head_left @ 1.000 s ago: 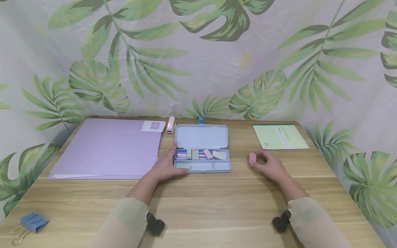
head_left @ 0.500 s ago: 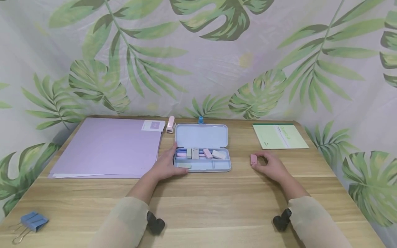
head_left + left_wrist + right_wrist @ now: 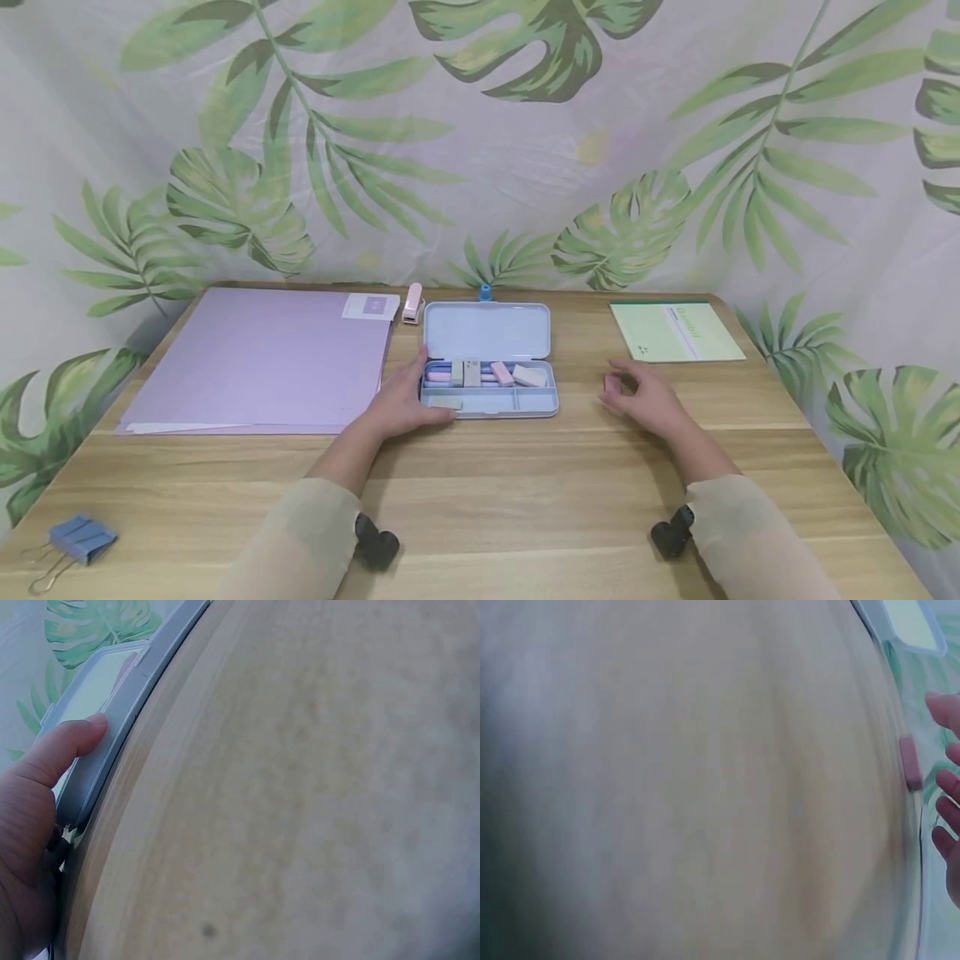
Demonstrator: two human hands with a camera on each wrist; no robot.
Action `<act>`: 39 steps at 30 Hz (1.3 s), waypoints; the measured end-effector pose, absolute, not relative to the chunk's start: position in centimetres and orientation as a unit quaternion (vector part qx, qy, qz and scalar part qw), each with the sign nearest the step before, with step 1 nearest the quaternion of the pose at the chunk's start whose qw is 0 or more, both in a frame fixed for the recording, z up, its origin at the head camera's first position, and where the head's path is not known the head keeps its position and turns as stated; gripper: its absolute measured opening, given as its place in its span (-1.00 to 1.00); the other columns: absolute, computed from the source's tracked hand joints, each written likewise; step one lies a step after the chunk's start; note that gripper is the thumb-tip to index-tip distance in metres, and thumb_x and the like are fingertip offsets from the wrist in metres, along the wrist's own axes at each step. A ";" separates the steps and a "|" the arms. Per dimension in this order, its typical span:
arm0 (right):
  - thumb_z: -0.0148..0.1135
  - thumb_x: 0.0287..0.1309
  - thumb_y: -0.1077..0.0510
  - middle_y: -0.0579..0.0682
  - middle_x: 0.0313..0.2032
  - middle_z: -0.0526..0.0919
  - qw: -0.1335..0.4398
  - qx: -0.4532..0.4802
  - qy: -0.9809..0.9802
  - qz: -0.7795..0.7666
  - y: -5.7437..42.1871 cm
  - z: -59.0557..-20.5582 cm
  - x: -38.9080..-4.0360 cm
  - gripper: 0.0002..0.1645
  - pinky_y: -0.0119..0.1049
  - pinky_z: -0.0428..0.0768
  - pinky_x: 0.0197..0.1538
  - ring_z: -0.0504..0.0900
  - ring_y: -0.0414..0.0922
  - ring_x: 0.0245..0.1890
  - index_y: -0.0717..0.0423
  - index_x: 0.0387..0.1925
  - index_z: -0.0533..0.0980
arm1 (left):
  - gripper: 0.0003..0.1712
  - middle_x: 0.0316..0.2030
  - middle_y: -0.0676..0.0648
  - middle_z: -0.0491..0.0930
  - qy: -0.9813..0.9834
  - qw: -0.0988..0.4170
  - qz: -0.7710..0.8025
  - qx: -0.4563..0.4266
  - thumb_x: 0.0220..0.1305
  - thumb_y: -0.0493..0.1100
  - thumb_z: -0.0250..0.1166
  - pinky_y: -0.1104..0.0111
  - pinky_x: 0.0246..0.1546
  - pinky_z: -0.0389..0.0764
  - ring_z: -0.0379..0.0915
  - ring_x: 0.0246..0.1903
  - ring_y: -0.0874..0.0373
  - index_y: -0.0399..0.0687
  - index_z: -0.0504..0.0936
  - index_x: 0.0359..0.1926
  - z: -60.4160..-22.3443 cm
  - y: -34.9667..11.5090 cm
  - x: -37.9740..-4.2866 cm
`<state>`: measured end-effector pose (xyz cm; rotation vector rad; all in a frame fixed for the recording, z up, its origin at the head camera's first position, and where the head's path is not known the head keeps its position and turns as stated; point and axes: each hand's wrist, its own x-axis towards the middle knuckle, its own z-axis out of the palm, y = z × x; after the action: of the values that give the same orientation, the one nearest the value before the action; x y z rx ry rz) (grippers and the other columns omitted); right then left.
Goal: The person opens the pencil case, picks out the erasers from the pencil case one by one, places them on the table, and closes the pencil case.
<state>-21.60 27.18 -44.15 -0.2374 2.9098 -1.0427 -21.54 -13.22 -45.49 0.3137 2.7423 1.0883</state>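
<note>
A light-blue pencil case (image 3: 536,402) lies with its lid up at the middle of the table. My left hand (image 3: 399,398) holds its left end, the thumb on the front rim; the left wrist view shows that thumb (image 3: 79,742) on the edge. Inside the case are pens, pink, white and greyish erasers, and a pale green piece in the front compartment. Right of the case, a pink eraser (image 3: 910,763) rests on the table. My right hand (image 3: 647,400) is just beside it, fingers apart and, in the right wrist view, not touching it.
Purple folders (image 3: 262,358) with white sheets lie left of the case. A pink stapler (image 3: 412,302) and a small blue object (image 3: 485,292) stand at the back. A green notebook (image 3: 678,332) lies at back right, a blue binder clip (image 3: 82,537) at front left.
My right hand has let go of the pink eraser, its thumb and fingers spreading apart. The eraser stays on the table. My left hand has kept its place on the pencil case.
</note>
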 end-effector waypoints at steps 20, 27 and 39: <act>0.32 0.16 -0.10 0.19 0.36 0.38 0.036 -0.133 0.929 -0.342 17.5 -41.0 -23.1 -0.21 0.14 0.22 0.44 0.26 0.18 0.41 0.10 0.36 0.35 | 0.51 0.53 -0.28 -0.04 0.923 0.084 0.360 0.109 -0.18 0.31 0.49 -0.07 0.47 0.08 -0.09 0.50 -0.24 -0.17 -0.24 0.56 -45.7 -13.2 -21.7; 0.34 0.14 -0.17 0.08 0.39 0.36 0.066 -0.149 0.924 -0.345 13.9 -40.9 -24.1 -0.21 0.09 0.23 0.46 0.24 0.09 0.45 -0.05 0.36 0.36 | 0.50 0.52 -0.29 -0.01 0.922 0.077 0.362 0.111 -0.19 0.28 0.51 -0.07 0.46 0.09 -0.07 0.50 -0.25 -0.18 -0.22 0.55 -45.7 -13.2 -21.6; 0.38 0.09 -0.13 0.12 0.29 0.47 0.066 -0.203 0.925 -0.314 9.3 -41.2 -25.1 -0.26 -0.03 0.28 0.44 0.34 0.07 0.38 0.06 0.27 0.46 | 0.48 0.52 -0.29 -0.01 0.923 0.073 0.359 0.116 -0.17 0.30 0.49 -0.10 0.44 0.13 -0.04 0.49 -0.26 -0.18 -0.21 0.55 -45.6 -13.4 -21.8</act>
<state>-25.09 9.26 -41.21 -0.6137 2.7901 -0.9478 -21.77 -13.39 -45.64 0.3477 2.7733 1.0778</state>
